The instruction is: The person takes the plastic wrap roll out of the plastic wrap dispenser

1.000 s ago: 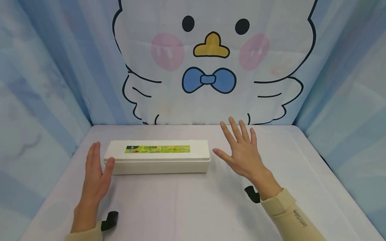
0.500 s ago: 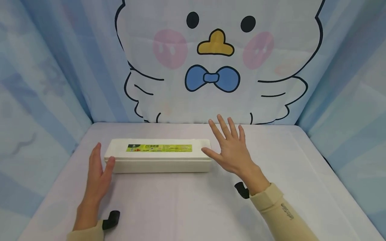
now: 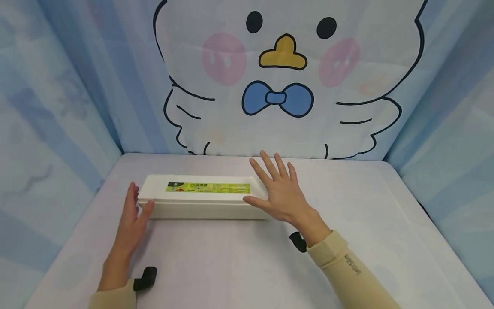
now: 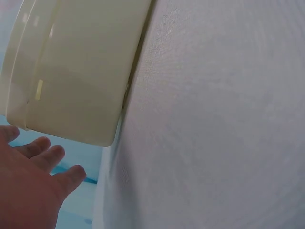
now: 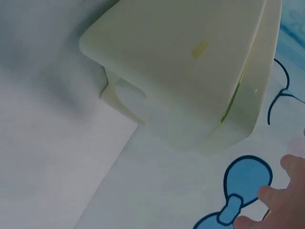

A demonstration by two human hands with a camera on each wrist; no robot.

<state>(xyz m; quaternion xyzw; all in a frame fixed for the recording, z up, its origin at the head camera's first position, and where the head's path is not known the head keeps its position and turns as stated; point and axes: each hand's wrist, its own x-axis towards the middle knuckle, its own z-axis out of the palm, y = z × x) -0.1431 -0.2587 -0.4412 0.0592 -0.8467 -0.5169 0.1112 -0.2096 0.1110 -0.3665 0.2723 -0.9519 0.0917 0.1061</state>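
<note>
A long white lidded cling film box lies across the table, with a yellow-green label on its lid. My left hand is at the box's left end, its fingers straight and its thumb overlapping the front left corner in the head view. In the left wrist view, those fingers show just off the box's end wall. Fingers spread, my right hand hides part of the box's right end in the head view. The right wrist view has the fingertips away from the box.
A white cloth covers the table. Behind it hangs a backdrop with a cartoon character and blue bow tie. Pale blue curtains close off both sides. Small black pieces sit at both wrists by the beige sleeves.
My right hand has moved left, from beside the box to overlapping its right end. The left hand has stayed by the left end. The head view has shifted slightly.
</note>
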